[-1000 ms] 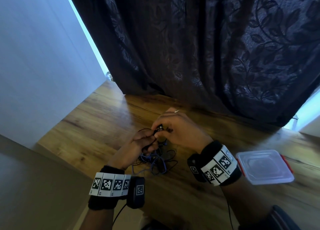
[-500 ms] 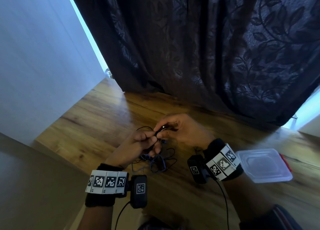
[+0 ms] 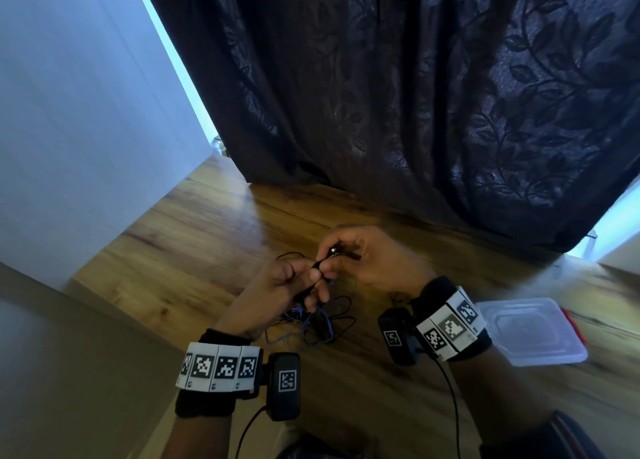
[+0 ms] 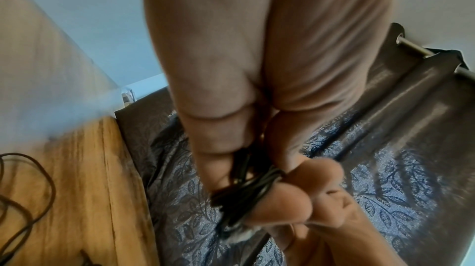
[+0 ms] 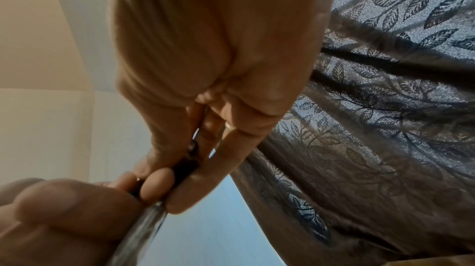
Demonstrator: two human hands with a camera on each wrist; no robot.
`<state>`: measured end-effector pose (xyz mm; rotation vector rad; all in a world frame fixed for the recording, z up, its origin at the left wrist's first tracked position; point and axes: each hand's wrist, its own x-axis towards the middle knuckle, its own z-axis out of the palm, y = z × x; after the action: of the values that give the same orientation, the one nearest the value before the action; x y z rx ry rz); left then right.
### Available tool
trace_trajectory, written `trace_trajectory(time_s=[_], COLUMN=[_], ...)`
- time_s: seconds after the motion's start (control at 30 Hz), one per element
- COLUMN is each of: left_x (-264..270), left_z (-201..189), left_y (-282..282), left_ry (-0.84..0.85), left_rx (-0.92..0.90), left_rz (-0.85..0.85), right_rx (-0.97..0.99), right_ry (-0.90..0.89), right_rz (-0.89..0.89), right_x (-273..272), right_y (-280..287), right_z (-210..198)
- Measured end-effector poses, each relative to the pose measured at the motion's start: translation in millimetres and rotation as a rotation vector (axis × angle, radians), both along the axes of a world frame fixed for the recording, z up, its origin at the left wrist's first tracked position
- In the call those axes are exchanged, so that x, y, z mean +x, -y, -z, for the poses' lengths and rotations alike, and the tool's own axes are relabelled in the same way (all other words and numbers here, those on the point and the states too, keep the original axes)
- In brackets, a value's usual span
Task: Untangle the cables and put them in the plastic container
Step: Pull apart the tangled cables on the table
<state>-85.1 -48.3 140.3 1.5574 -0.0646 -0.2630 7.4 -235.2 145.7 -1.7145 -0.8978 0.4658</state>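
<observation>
The table [image 3: 207, 237] is smooth shiny wood, the curtain [image 3: 415, 95] is soft leafy cloth, and the box [image 3: 533, 330] is clear plastic.

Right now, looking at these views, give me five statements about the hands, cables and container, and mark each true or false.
1. Both hands, left hand and right hand, hold the cables. True.
2. The plastic container sits beside the right wrist. True.
3. Cables already lie inside the container. False: none are visible in it.
4. The curtain is plain white. False: it is dark with a leaf pattern.
5. The rest of the tangle lies on the wooden table. True.
</observation>
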Motion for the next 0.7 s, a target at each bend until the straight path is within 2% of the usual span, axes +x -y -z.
trace_trajectory(time_s=[0.23, 0.37, 0.57, 0.7], left_x=[3.9, 6.6, 6.4, 7.2], left_z=[0.0, 3.3, 5.6, 4.1], left_y=[9.4, 7.1, 6.8, 3.4], left_ry=[0.032, 0.043, 0.112, 0.148], left_rx=[-0.027, -0.147, -0.009, 0.097], left_rz=[-0.114, -0.315, -0.418, -0.410], right_rx=[0.000, -0.001, 0.003, 0.021], right_ry=[0.011, -0.037, -0.006, 0.010], right_rz=[0.079, 0.101, 0.098, 0.107], right_x=[2.8, 6.8, 8.7, 6.4], right_y=[1.3, 3.1, 5.2, 5.2], right_z=[-3.3, 0.3, -0.1, -2.9])
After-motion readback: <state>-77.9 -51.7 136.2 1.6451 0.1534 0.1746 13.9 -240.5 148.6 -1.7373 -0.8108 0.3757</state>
